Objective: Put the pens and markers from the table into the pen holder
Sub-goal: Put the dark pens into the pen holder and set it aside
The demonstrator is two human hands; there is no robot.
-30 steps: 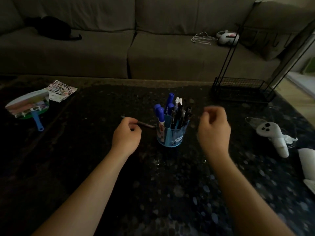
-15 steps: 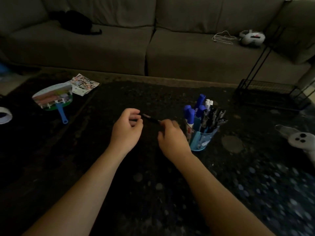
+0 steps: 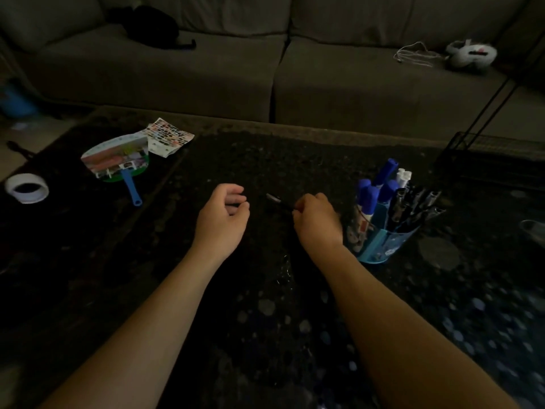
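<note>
Head view. Right hand, frame centre: fingers pinch dark pen, free end pointing 10 o'clock. Left hand, at its 9 o'clock: fingers loosely curled, empty. Pen holder, at right hand's 3 o'clock, crowded. Risk: pen catches packed markers, holder tips. Dim light hampers aim.

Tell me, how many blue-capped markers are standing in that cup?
4 blue-capped markers, all in the pen holder: one tall at the back, two at the left edge, one in the middle. More may be hidden.
</note>
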